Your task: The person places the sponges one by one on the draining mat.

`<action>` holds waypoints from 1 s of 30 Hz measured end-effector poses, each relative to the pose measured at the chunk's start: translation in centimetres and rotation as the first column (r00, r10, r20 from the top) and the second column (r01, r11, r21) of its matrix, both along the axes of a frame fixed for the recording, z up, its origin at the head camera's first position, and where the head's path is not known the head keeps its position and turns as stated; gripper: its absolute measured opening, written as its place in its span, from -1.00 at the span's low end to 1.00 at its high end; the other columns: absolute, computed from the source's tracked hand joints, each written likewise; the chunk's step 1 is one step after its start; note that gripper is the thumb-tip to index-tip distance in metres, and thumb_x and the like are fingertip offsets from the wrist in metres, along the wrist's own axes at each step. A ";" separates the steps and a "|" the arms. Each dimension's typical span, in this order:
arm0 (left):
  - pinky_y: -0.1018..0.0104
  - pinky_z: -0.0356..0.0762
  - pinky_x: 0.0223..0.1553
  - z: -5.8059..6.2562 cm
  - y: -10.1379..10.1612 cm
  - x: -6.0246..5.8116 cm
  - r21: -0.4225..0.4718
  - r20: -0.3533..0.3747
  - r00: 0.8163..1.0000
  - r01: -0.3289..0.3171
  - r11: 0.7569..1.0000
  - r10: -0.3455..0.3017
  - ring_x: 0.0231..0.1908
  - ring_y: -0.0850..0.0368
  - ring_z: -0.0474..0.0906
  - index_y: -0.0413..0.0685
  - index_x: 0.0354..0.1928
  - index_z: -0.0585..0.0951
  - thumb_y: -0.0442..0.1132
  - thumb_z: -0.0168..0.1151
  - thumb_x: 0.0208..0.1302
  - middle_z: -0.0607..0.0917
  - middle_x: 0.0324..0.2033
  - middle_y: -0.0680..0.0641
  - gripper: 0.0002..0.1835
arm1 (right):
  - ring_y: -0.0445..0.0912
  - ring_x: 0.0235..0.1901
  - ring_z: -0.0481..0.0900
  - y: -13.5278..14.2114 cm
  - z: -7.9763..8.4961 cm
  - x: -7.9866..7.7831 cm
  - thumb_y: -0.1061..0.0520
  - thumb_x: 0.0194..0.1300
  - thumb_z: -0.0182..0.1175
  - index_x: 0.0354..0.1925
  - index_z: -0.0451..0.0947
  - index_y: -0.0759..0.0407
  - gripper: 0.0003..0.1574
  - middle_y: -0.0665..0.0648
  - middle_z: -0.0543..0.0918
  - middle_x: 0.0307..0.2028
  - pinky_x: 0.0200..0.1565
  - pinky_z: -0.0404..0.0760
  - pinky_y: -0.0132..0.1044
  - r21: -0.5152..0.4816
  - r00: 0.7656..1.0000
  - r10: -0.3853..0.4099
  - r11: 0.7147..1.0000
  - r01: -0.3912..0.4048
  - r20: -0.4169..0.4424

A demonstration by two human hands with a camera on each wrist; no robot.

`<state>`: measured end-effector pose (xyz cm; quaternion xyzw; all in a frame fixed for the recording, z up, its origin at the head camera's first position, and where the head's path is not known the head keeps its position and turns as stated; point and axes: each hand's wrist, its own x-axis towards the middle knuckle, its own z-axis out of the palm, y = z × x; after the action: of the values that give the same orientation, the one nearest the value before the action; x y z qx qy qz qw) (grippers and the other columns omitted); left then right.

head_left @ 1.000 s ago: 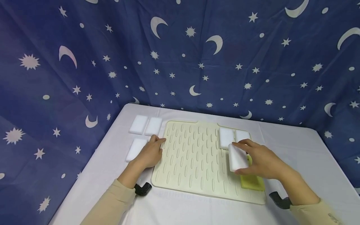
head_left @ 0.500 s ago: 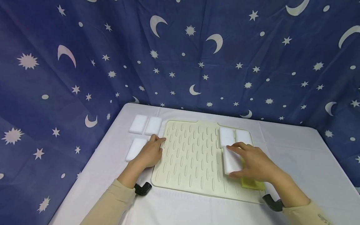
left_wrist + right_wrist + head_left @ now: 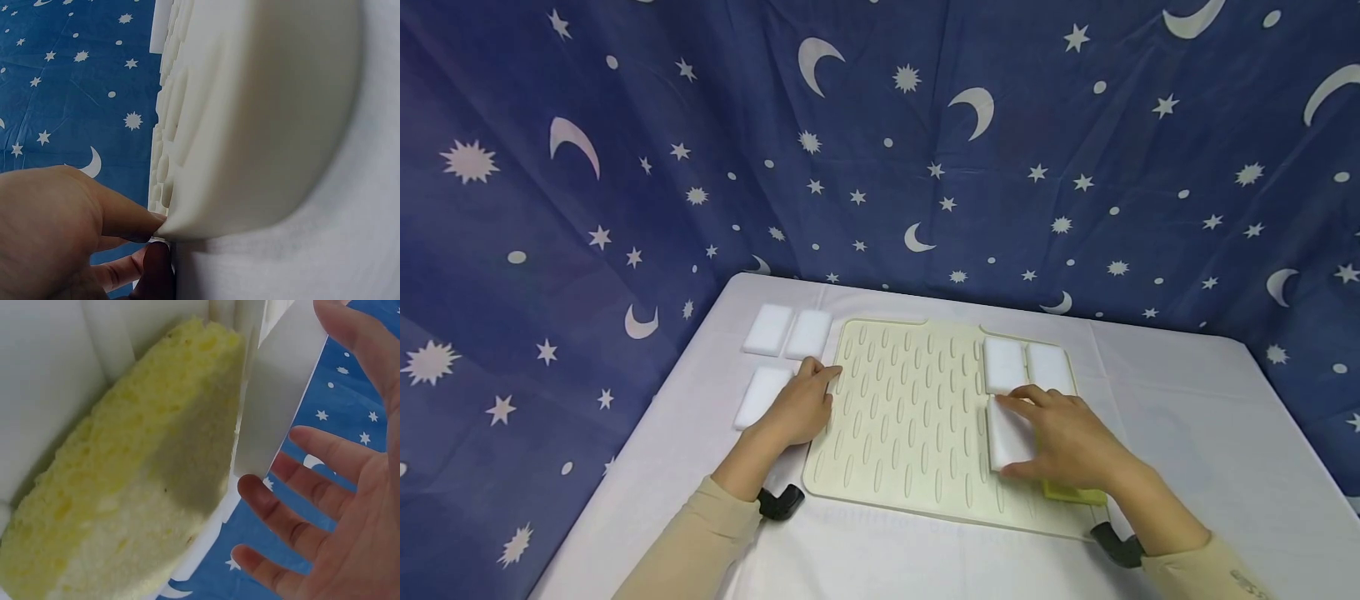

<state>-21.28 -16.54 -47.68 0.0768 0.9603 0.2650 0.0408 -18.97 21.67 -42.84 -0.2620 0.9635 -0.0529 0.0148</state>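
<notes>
- Left hand point(image 3: 801, 408): pinches cream ridged mat point(image 3: 917, 417) at its left edge.
- Right hand point(image 3: 1071, 437): thumb and fingers clamped on white sponge block point(image 3: 1010, 437), just beside yellow sponge point(image 3: 125, 487).

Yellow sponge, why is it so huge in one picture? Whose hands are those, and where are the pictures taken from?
They're one person's bare hands; there's no robot. A camera worn on the head looks down at both hands. Another on each wrist looks closely at that hand's work, so the yellow sponge looks big in the right wrist picture.

On a white tablecloth lies a bumpy cream mat. The sponge and two white blocks lie on it. Three more white blocks lie left of the mat.

The left hand pinches the mat's edge. The right hand holds another white block between thumb and fingers.
</notes>
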 end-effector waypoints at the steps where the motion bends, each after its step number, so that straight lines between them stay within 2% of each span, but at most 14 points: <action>1: 0.26 0.44 -0.22 0.0 0.0 0.0 0.001 -0.002 1.000 0.000 1.000 0.000 -0.29 0.10 0.41 -0.12 0.37 0.36 -0.32 0.02 0.38 0.36 0.05 -0.11 -0.49 | 0.11 0.10 0.52 -0.1 0.0 0.0 -0.52 -0.27 0.43 0.34 0.39 -0.12 0.21 -0.02 0.47 0.21 0.13 0.39 0.15 0.002 1.000 -0.002 1.000 0.002 0.001; 9: 0.24 0.44 -0.21 0.0 0.0 0.0 0.006 -0.009 1.000 0.000 1.000 0.000 -0.27 0.08 0.41 -0.15 0.36 0.37 -0.33 0.01 0.38 0.37 0.05 -0.13 -0.49 | 0.12 0.16 0.45 -0.3 -0.4 0.1 -0.54 -0.26 0.41 0.35 0.37 -0.14 0.22 -0.01 0.45 0.23 0.20 0.31 0.18 0.024 1.000 -0.022 0.999 0.021 0.019; 21: 0.26 0.44 -0.22 0.1 0.0 0.0 0.005 -0.011 1.000 0.005 1.000 -0.005 -0.30 0.10 0.41 -0.14 0.36 0.37 -0.33 0.03 0.38 0.38 0.04 -0.13 -0.49 | 0.10 0.16 0.41 -0.4 -0.7 0.2 -0.54 -0.26 0.41 0.35 0.37 -0.14 0.22 -0.02 0.45 0.24 0.19 0.31 0.20 0.035 1.000 -0.021 0.999 0.021 0.012; 30: 0.24 0.44 -0.19 0.1 0.0 0.0 0.005 0.004 1.000 -0.003 1.000 0.003 -0.25 0.09 0.41 -0.12 0.37 0.36 -0.31 0.02 0.39 0.37 0.05 -0.11 -0.49 | 0.10 0.18 0.39 -0.4 -0.8 0.3 -0.55 -0.27 0.41 0.35 0.37 -0.14 0.23 -0.01 0.44 0.23 0.22 0.28 0.20 0.036 1.000 -0.025 0.999 0.025 0.011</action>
<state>-21.30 -16.51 -47.63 0.0747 0.9597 0.2676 0.0419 -18.68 21.26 -43.60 -0.2494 0.9674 -0.0374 0.0243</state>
